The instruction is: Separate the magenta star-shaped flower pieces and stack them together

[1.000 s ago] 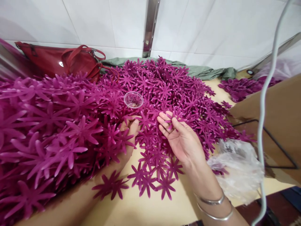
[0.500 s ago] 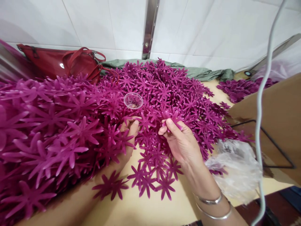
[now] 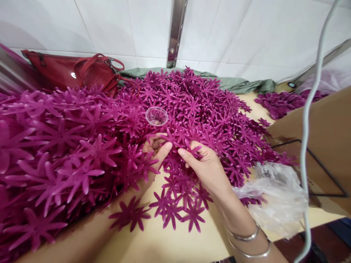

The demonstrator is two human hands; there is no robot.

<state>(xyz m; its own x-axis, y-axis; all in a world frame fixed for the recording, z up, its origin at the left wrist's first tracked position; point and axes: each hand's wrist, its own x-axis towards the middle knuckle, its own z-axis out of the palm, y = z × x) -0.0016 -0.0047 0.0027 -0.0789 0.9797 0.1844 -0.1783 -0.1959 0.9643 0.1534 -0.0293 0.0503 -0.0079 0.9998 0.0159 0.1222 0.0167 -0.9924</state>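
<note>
Your R hand [image 3: 207, 166] pinches a magenta artificial flower [image 3: 194, 149] btwn thumb & fingers, nr your half-curled L hand [image 3: 155, 152]; can't tell what L grips. Clear plastic cup [image 3: 156, 117] sits amid the flower pile [image 3: 189, 96] on the table [image 3: 170, 243].

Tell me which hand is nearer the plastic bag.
Right. The right hand is left of the plastic bag and a bit farther forward; the left hand is well beyond that, farther left among the purple flowers.
</note>
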